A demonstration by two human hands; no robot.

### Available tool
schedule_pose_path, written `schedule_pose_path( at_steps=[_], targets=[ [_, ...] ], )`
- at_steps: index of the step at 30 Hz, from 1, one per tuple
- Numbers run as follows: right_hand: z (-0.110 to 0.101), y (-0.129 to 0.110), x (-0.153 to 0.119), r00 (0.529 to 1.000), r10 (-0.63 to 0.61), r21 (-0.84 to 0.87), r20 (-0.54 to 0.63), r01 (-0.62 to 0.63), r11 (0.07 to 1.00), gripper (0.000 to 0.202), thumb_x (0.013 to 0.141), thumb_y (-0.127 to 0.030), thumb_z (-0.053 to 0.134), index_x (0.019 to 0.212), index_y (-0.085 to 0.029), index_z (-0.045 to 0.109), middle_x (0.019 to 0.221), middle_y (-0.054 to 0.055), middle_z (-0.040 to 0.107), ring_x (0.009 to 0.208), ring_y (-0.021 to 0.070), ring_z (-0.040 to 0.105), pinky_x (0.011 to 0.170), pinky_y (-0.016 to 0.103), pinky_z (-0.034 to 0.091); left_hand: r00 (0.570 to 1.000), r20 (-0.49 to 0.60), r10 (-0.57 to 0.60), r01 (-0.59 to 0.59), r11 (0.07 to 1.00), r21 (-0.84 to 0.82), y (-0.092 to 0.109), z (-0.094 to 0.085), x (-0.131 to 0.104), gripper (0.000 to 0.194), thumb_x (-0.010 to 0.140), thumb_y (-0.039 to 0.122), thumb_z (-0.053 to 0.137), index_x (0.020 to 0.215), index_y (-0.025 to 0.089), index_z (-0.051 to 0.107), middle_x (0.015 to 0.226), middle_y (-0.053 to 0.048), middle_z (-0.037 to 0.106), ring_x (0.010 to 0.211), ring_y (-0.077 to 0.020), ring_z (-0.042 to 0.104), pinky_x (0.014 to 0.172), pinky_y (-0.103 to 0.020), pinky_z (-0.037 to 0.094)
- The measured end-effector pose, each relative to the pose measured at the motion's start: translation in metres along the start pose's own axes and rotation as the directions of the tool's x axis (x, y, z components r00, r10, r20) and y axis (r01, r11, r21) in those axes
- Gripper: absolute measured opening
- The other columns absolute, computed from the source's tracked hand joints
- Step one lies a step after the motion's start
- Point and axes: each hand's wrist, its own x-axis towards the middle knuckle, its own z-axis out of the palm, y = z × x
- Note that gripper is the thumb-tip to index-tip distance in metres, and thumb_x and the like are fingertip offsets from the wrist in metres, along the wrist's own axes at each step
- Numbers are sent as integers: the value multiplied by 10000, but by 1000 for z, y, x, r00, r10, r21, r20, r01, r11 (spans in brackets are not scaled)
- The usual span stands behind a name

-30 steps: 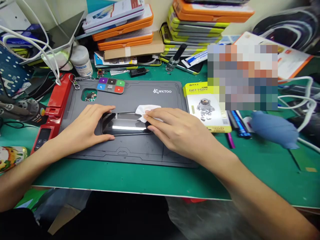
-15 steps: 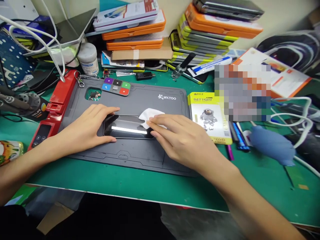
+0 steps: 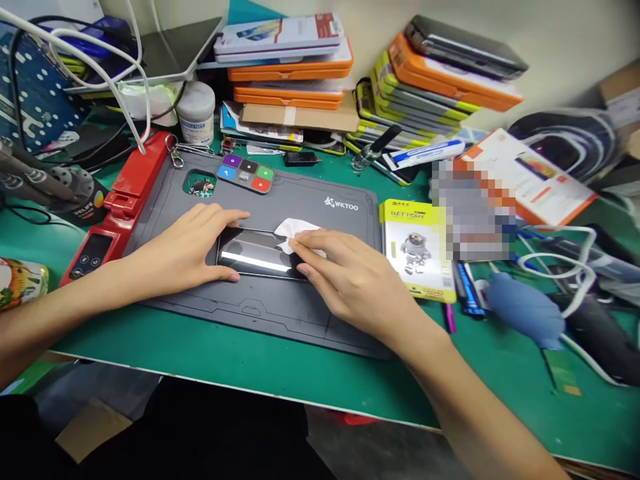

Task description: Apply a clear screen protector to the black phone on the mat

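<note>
A black smartphone [image 3: 253, 256] lies flat on the dark grey work mat [image 3: 295, 308], a bright strip of light reflected across its screen. My left hand [image 3: 197, 243] grips its left end, thumb at the near edge and fingers at the far edge. Between the fingertips of my right hand [image 3: 347, 270] a folded white wipe [image 3: 289, 228] is pinched, pressed to the right part of the screen. That hand hides the phone's right end.
A red device [image 3: 123, 200] stands left of the mat, beside a yellow can [image 3: 23, 283]. To the right are a yellow battery box [image 3: 417, 250] and a blue air blower [image 3: 525, 310]. Stacked orange cases [image 3: 290, 70], a white jar [image 3: 196, 113] and cables line the back.
The whole view has shifted slightly. My right hand and the wipe have slid a little left relative to the phone. The left hand keeps its hold.
</note>
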Motion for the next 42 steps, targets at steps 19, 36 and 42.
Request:
schedule_pose_path(
  at_steps=[19, 36, 42],
  targets=[
    [-6, -21, -3, 996, -76, 64, -47, 79, 995, 194, 1039, -88, 666, 1183, -106, 795, 1070, 141, 861, 1021, 278, 847, 900, 451, 742, 999, -37, 32, -32, 999, 0, -3, 4, -1, 829, 966, 629, 771, 1618, 212, 473, 1387, -133, 669, 1346, -365, 574, 1166, -471, 445],
    [5, -15, -2, 998, 22, -68, -56, -26, 997, 311, 1030, -89, 669, 1332, -78, 745, 1201, 196, 836, 1147, 334, 826, 987, 499, 722, 999, -30, 32, -31, 999, 13, -3, 4, -1, 831, 971, 602, 784, 1638, 227, 460, 1391, -136, 658, 1346, -368, 565, 1163, -480, 450],
    [4, -26, 2, 999, -52, 47, 3, 52, 998, 320, 1054, -125, 640, 1350, -53, 737, 1242, 204, 831, 1233, 326, 799, 1052, 478, 706, 999, -30, 21, -21, 1000, 1, -3, 4, -1, 814, 979, 630, 750, 1637, 247, 460, 1429, -133, 649, 1395, -388, 542, 1190, -511, 434]
  ],
)
